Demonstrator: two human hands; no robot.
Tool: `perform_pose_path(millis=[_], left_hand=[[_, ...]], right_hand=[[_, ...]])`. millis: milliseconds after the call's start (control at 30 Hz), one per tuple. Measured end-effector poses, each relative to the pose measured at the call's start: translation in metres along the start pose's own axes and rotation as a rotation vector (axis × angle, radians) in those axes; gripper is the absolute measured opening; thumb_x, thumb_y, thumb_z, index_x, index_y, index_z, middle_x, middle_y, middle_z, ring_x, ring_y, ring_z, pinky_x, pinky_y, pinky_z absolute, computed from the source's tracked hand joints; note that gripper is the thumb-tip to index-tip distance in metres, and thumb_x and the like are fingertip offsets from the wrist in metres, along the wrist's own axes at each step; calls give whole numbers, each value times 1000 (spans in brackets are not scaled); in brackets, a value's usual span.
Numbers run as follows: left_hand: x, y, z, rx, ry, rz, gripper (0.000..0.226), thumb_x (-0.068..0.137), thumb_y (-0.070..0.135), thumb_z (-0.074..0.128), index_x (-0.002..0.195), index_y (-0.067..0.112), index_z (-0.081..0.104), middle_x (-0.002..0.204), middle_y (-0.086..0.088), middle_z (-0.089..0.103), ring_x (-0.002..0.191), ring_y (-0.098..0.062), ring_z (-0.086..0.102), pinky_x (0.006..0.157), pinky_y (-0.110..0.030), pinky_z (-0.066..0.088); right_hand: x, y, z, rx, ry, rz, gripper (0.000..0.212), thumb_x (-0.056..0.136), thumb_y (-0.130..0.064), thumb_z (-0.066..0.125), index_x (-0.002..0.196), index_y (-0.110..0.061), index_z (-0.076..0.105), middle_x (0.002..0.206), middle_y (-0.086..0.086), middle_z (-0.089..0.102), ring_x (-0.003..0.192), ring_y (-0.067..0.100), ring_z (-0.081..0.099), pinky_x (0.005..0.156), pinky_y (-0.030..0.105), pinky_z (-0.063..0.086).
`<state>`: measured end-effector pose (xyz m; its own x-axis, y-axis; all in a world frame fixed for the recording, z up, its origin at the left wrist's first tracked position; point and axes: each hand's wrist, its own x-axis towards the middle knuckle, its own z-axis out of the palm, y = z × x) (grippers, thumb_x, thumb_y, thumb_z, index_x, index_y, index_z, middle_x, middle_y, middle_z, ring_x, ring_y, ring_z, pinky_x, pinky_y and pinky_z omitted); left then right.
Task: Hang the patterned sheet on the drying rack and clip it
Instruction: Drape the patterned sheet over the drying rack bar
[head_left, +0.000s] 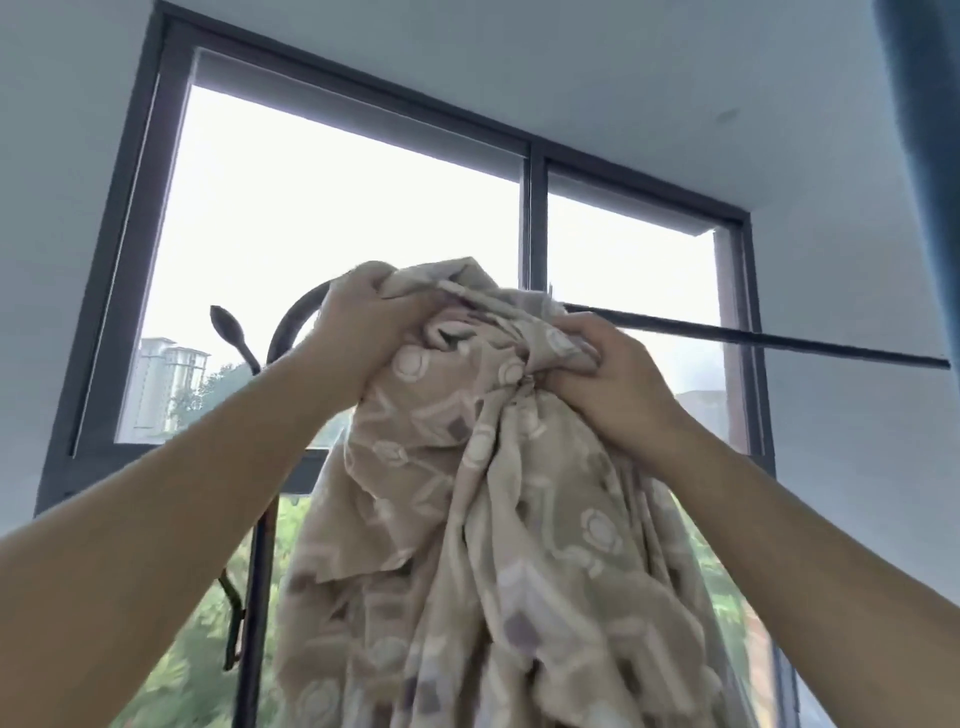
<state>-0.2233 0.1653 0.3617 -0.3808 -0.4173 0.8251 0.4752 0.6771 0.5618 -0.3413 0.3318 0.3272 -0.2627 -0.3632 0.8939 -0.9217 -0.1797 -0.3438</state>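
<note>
Sheet (483, 493) over rack bar (753, 335), window (337, 234) behind

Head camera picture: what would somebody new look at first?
The big beige flowered sheet in the middle, bunched up and hanging down to the bottom edge. The left hand and right hand grip its top, up at a thin dark bar that runs off to the right. Behind everything is a bright window.

Window (332, 218): large, far, dark frame (537, 218) with an upright centre bar, bright sky beyond.
Ceiling (571, 62): white.
Wall (47, 260): pale, left of the window.
Curtain (924, 104): blue, upper right, near.
Towers (166, 379): pale, outside, far left.
Trees (192, 649): green, outside, low.
</note>
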Motion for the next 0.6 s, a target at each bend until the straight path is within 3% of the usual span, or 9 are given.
perform_pose_path(millis=[100,167,267,333,433,533,600], left_hand=[[-3,1,2,307,-165,-8,28,86,36,63,73,15,50,68,3,60,60,-10,55,54,-24,44],[4,0,-2,394,-78,2,26,89,35,58,76,13,57,73,-2,59,64,-16,54,56,-27,43],[23,10,-9,33,95,-152,21,91,22,54,98,6,65,75,-4,61,63,-19,57,52,-23,48],[30,15,-3,-86,58,-255,25,92,17,50,108,2,62,80,-6,61,64,-20,58,56,-24,49],[36,8,2,-123,55,-339,22,92,18,49,103,1,59,82,-10,58,66,-21,55,64,-27,48],[35,3,7,-172,110,-407,22,99,22,38,105,10,55,76,-1,49,62,-14,48,51,-22,40],[36,4,20,-233,149,-364,28,99,21,39,117,6,56,87,-2,56,73,-16,54,51,-20,40]], right_hand=[[4,5,7,-20,-7,118,28,78,-10,69,98,-27,60,95,-7,64,92,15,61,87,37,50],[4,14,11,-131,-61,208,31,71,-7,74,96,-22,62,90,0,63,89,24,61,85,41,52],[-1,20,19,-43,-44,272,26,71,1,72,84,-20,63,86,7,64,85,32,63,79,46,55],[-5,23,30,-11,-54,319,22,75,3,65,82,-18,63,81,10,64,75,28,62,75,46,55],[-10,22,33,130,-119,427,19,83,0,61,97,-12,60,79,7,63,65,17,60,66,36,55],[-20,3,47,534,-287,539,44,83,-17,66,122,-20,47,100,1,64,82,15,65,70,29,54],[-26,-7,75,588,-334,453,57,75,-16,75,124,-19,45,107,3,66,91,18,67,81,32,55]])
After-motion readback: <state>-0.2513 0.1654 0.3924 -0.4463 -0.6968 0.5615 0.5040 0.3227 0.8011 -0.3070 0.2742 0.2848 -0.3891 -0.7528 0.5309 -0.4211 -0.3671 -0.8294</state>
